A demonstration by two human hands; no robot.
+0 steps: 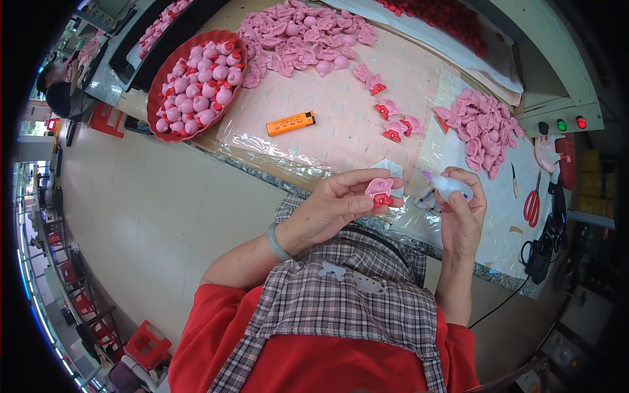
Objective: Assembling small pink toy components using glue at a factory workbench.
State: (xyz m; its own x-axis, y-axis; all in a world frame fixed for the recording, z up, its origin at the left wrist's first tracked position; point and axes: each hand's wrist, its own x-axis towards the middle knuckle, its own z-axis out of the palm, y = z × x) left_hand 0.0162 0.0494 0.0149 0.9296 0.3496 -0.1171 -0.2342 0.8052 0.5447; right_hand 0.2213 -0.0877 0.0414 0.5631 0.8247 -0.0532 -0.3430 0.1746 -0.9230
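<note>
My left hand [337, 203] pinches a small pink plastic shell piece [378, 188] with a red part [382, 200] at its lower end. In my right hand [466, 206] is a small white squeeze bottle [451, 187] with a thin purple tip, pointing left toward the pink piece but apart from it. A white tissue or paper [389, 168] lies on the table just behind my left fingers. Farther back, several pink pieces with red parts [395, 129] lie in a loose row.
A red bowl [156, 101] of pink-and-red balls stands left. Pink pieces [301, 36] heap at the back, more [485, 128] at right. An orange lighter [290, 124] lies mid-table; red-handled scissors [533, 206] and a thin blade tool [514, 181] lie right. Another person [59, 92] sits far left.
</note>
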